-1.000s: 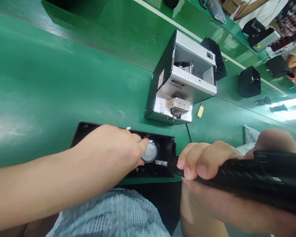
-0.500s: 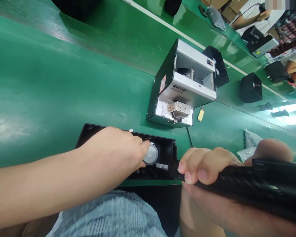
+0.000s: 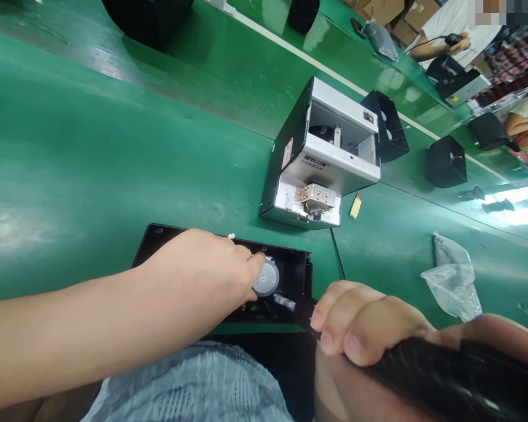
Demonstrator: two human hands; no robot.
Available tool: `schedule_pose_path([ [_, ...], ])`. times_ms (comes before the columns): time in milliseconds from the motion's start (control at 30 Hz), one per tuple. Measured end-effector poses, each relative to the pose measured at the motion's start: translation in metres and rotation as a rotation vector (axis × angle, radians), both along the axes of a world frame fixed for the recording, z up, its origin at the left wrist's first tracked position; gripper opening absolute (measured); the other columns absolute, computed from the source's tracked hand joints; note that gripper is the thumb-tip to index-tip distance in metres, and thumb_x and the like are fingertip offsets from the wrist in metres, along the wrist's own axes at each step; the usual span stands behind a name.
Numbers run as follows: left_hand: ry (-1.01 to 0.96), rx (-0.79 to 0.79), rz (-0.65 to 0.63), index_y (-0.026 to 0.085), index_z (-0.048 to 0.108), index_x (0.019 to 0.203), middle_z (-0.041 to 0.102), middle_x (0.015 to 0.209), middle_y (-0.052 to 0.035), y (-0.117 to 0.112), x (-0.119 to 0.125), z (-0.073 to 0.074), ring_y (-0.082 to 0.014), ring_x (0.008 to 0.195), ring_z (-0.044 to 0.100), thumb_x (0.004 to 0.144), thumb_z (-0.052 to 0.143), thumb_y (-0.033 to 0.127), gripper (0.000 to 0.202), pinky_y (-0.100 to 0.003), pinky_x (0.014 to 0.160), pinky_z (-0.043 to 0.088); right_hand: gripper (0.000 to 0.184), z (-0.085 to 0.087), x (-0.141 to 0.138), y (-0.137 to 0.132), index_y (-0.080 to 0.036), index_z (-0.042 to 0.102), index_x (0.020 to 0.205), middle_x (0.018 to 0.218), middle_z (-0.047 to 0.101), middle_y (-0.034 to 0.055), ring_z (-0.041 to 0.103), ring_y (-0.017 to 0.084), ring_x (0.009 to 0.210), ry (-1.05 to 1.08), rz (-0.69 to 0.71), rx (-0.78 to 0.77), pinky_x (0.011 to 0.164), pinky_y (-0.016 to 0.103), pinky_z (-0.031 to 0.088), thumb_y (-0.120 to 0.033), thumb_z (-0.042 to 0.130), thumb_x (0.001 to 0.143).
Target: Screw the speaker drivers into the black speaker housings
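A black plastic housing (image 3: pixel 297 271) lies open at the near edge of the green bench, with a round silver disc (image 3: pixel 267 278) inside it. My left hand (image 3: pixel 206 272) rests over the housing, fingers curled, fingertips pressed against the disc. My right hand (image 3: pixel 369 328) is wrapped round a black electric screwdriver (image 3: pixel 444 381), whose tip points into the housing's right end beside the disc.
A silver and black screw feeder box (image 3: pixel 321 158) stands behind the housing, a small yellow piece (image 3: pixel 356 205) beside it. Black housings (image 3: pixel 446 161) sit on the belt beyond. A crumpled plastic bag (image 3: pixel 453 281) lies to the right. Another person works at the far right.
My right hand and the screwdriver have dropped lower and nearer in view, uncovering the plastic bag. My left hand stays on the disc.
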State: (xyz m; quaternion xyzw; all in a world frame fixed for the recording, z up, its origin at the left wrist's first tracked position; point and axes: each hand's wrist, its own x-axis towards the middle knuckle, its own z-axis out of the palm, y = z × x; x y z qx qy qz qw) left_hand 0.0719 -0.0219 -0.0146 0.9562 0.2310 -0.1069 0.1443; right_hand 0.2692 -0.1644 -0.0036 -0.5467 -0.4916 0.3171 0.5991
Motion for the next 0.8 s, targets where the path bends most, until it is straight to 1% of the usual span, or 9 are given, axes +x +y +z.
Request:
schedule_pose_path([
  [133, -0.007, 0.018, -0.002, 0.020, 0.077, 0.137, 0.087, 0.105, -0.0091, 0.000, 0.000, 0.000, -0.0348, 0.084, 0.084, 0.100, 0.081, 0.045, 0.044, -0.043, 0.062, 0.057, 0.039, 0.001, -0.006, 0.007, -0.036, 0.078, 0.098, 0.061, 0.063, -0.0023, 0.061, 0.021, 0.051, 0.080, 0.069, 0.164, 0.056, 0.042, 0.060, -0.045, 0.044, 0.115],
  [233, -0.024, 0.013, 0.002, 0.020, 0.077, 0.133, 0.087, 0.105, -0.0087, 0.000, 0.000, 0.000, -0.0344, 0.083, 0.084, 0.100, 0.081, 0.044, 0.041, -0.042, 0.059, 0.055, 0.047, 0.004, -0.018, 0.013, -0.039, 0.081, 0.107, 0.065, 0.070, -0.0009, 0.068, 0.024, 0.059, 0.106, 0.035, 0.221, 0.055, 0.041, 0.059, -0.038, 0.035, 0.116],
  [267, -0.033, 0.013, 0.006, 0.020, 0.078, 0.132, 0.087, 0.105, -0.0087, 0.000, -0.001, 0.000, -0.0342, 0.083, 0.084, 0.099, 0.082, 0.043, 0.040, -0.042, 0.059, 0.054, 0.047, 0.005, -0.023, 0.015, -0.039, 0.081, 0.106, 0.065, 0.071, -0.0007, 0.069, 0.024, 0.060, 0.116, 0.016, 0.222, 0.055, 0.040, 0.059, -0.036, 0.036, 0.115],
  [367, -0.073, 0.014, 0.016, 0.020, 0.078, 0.128, 0.087, 0.103, -0.0084, -0.001, -0.002, 0.000, -0.0332, 0.083, 0.084, 0.096, 0.086, 0.041, 0.039, -0.039, 0.059, 0.052, 0.034, 0.010, -0.034, 0.017, -0.040, 0.081, 0.109, 0.066, 0.072, -0.0017, 0.069, 0.024, 0.060, 0.125, -0.076, 0.235, 0.057, 0.041, 0.058, -0.032, 0.048, 0.111],
  [433, -0.080, 0.014, 0.022, 0.020, 0.079, 0.127, 0.087, 0.102, -0.0083, -0.001, -0.002, 0.000, -0.0333, 0.084, 0.084, 0.094, 0.088, 0.040, 0.040, -0.038, 0.059, 0.052, 0.030, 0.011, -0.037, 0.018, -0.035, 0.081, 0.103, 0.065, 0.072, -0.0011, 0.069, 0.024, 0.059, 0.095, -0.070, 0.226, 0.059, 0.042, 0.058, -0.033, 0.052, 0.111],
  [500, -0.064, 0.009, 0.024, 0.020, 0.079, 0.128, 0.087, 0.104, -0.0081, -0.001, -0.002, 0.001, -0.0338, 0.085, 0.084, 0.093, 0.088, 0.040, 0.042, -0.039, 0.060, 0.053, 0.041, 0.012, -0.036, 0.019, -0.027, 0.076, 0.083, 0.060, 0.071, 0.0011, 0.070, 0.024, 0.057, 0.042, -0.010, 0.174, 0.061, 0.043, 0.059, -0.035, 0.049, 0.112],
  [567, -0.036, 0.001, 0.019, 0.020, 0.078, 0.131, 0.087, 0.106, -0.0075, -0.002, -0.001, 0.002, -0.0343, 0.087, 0.084, 0.095, 0.088, 0.041, 0.043, -0.040, 0.062, 0.055, 0.051, 0.014, -0.033, 0.020, -0.023, 0.068, 0.069, 0.056, 0.068, 0.0026, 0.069, 0.022, 0.055, 0.006, 0.026, 0.128, 0.062, 0.043, 0.059, -0.036, 0.045, 0.113],
  [733, 0.015, -0.008, 0.001, 0.019, 0.076, 0.135, 0.087, 0.114, -0.0095, -0.003, -0.001, 0.003, -0.0361, 0.093, 0.085, 0.100, 0.082, 0.041, 0.042, -0.045, 0.069, 0.062, 0.052, 0.016, -0.024, 0.015, -0.023, 0.069, 0.069, 0.060, 0.070, 0.0047, 0.072, 0.024, 0.063, -0.035, 0.064, -0.008, 0.066, 0.044, 0.061, -0.047, 0.051, 0.111],
  [800, 0.004, -0.001, -0.007, 0.018, 0.076, 0.136, 0.087, 0.114, -0.0100, -0.004, -0.002, 0.002, -0.0366, 0.093, 0.085, 0.100, 0.083, 0.041, 0.043, -0.047, 0.071, 0.064, 0.053, 0.015, -0.025, 0.014, -0.022, 0.071, 0.070, 0.061, 0.071, 0.0056, 0.074, 0.024, 0.065, -0.040, 0.058, -0.028, 0.068, 0.044, 0.063, -0.050, 0.051, 0.110],
])
